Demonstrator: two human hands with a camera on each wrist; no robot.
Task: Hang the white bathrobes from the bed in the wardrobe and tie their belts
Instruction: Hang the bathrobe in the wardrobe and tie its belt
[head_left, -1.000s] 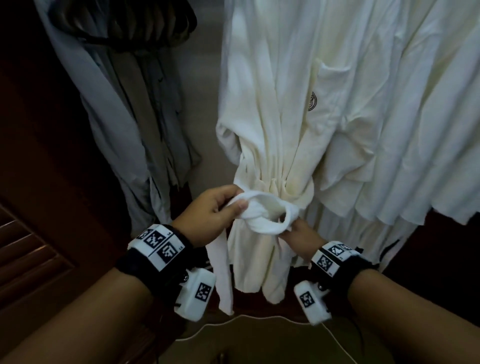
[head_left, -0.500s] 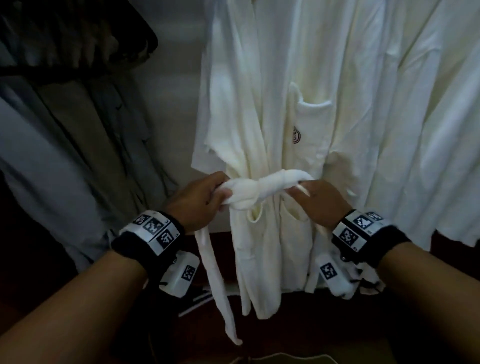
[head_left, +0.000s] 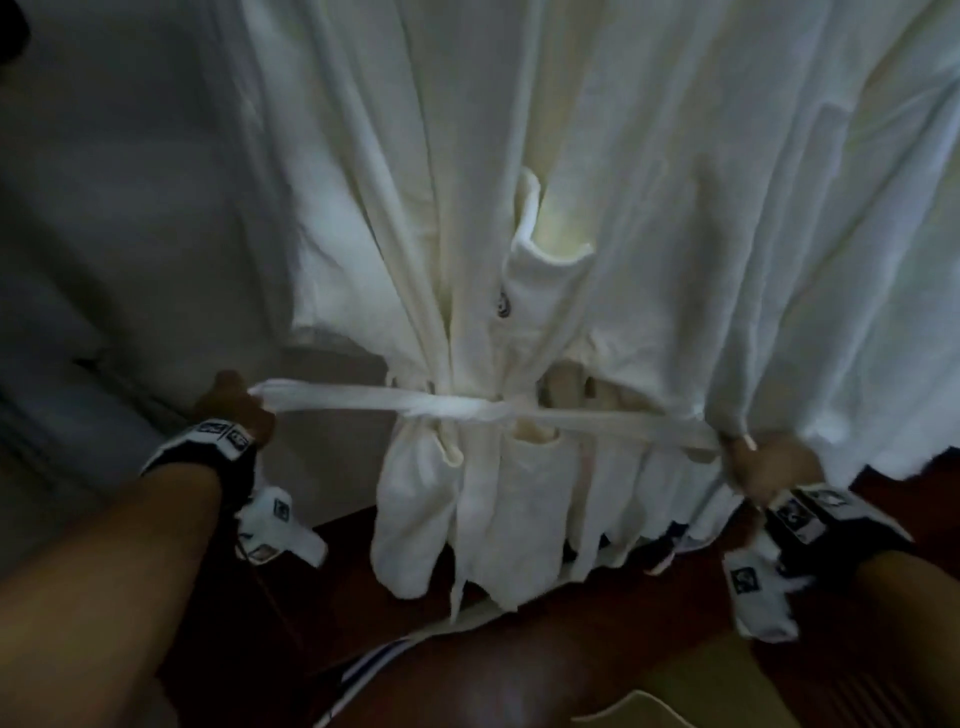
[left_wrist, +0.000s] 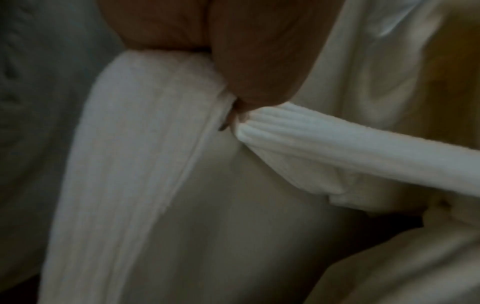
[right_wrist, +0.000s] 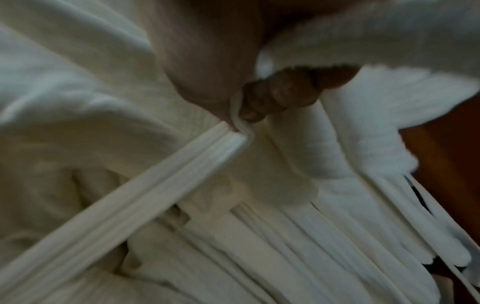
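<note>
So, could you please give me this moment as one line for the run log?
step: tightening belt knot | left hand: grips belt end | right hand: grips other end | bathrobe: hanging, waist cinched

Dim wardrobe corner, light fading toward the edges

A pale grey wall is showing at the left, and a dark reddish wooden floor is lying in shadow below, with a lighter patch sitting at the bottom right.
</note>
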